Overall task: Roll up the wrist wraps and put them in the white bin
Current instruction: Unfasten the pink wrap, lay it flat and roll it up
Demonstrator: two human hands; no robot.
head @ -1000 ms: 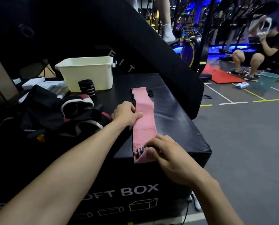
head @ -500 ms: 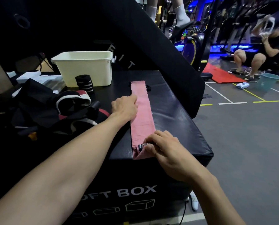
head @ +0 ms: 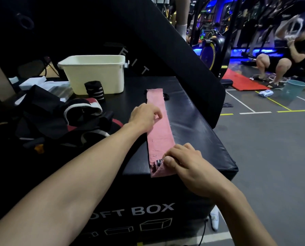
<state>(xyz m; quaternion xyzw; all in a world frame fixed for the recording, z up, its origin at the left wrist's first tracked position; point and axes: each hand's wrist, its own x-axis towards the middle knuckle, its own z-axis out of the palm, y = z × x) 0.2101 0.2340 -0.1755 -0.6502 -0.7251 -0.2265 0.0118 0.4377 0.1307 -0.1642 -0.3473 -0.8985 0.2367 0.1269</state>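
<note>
While the pink wrap (head: 158, 128) lies flat along the bench (head: 198, 125) between my hands, left hand (head: 144, 116) presses its edge to hold it flat; right hand (head: 185, 162) pinches the near end, seemingly to begin the roll. White bin (head: 95, 75) beyond left hand.

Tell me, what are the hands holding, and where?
The pink wrap: right hand pinches its near end, left hand presses its left edge midway along.

A gym: exercise bike (head: 212, 50), red floor mat (head: 240, 80), padded plyo box (head: 192, 121), lined flooring.
</note>
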